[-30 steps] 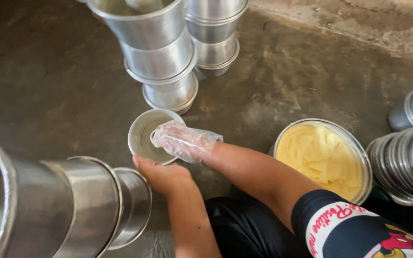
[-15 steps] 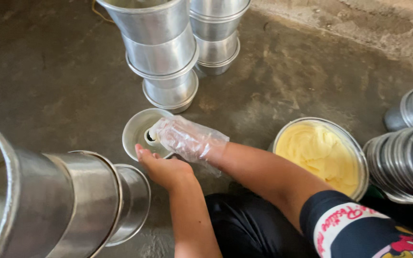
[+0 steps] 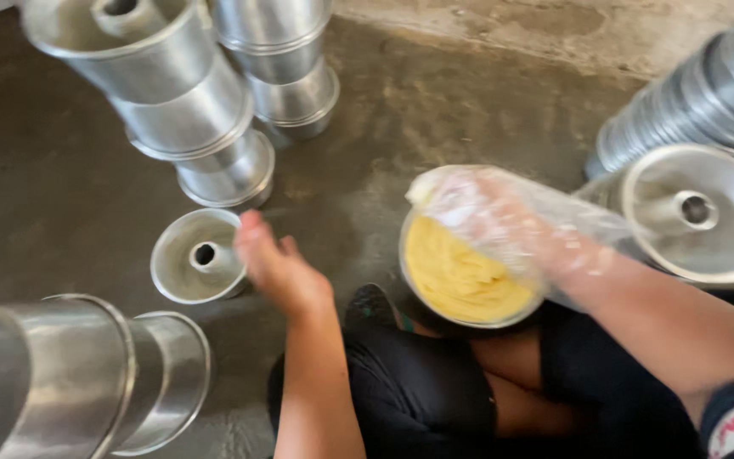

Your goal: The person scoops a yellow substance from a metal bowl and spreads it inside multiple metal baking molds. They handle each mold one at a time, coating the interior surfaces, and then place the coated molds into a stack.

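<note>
A small metal ring-shaped cake tin (image 3: 195, 257) with a centre tube stands on the dark floor. My bare left hand (image 3: 275, 265) rests at its right rim, fingers touching the edge. My right hand (image 3: 503, 223), covered in a clear plastic glove, hovers blurred over a round bowl (image 3: 418, 293) of yellow butter-like paste, fingers spread and holding nothing that I can see. The bowl sits just in front of my folded legs.
Tall stacks of ring tins (image 3: 189, 119) rise at the back left, another stack (image 3: 286, 68) beside them. A sideways stack (image 3: 70, 382) lies at the near left. More nested tins (image 3: 698, 110) lie at the right, one facing up (image 3: 697, 212).
My gloved right hand has left the small tin and swung right to the bowl of yellow paste. The left hand stays at the tin's rim. The view has moved in closer.
</note>
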